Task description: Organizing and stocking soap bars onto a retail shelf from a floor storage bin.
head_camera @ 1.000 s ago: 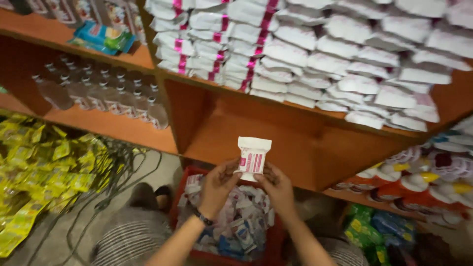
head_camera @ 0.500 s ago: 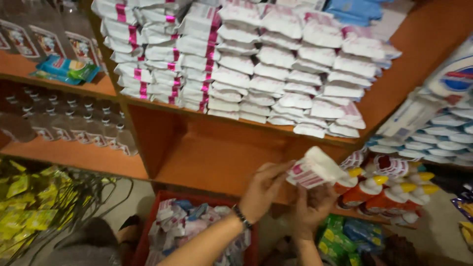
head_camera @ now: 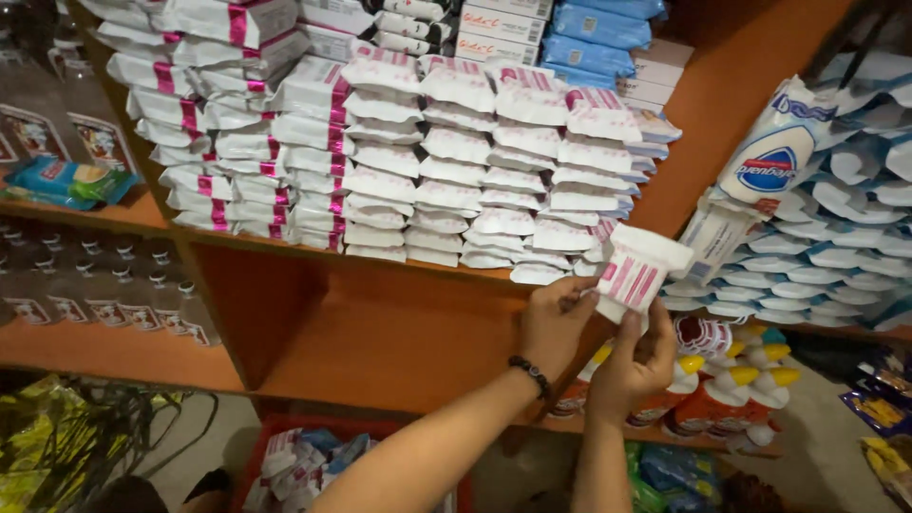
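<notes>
Both hands raised: left hand (head_camera: 556,318) gripping white-and-pink packet (head_camera: 638,271) at its nine o'clock edge, right hand (head_camera: 632,366) pinching from six o'clock, just beside stacked packets (head_camera: 475,180) on orange shelf (head_camera: 399,342).

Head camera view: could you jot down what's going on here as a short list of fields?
Place: wooden shop shelves
Left hand: grips the white and pink packet from the left
Right hand: supports the same packet from below
Wrist: dark bracelet on the left arm
Beside the packet: stacks of similar white packets
Below: red crate holding more packets
</notes>
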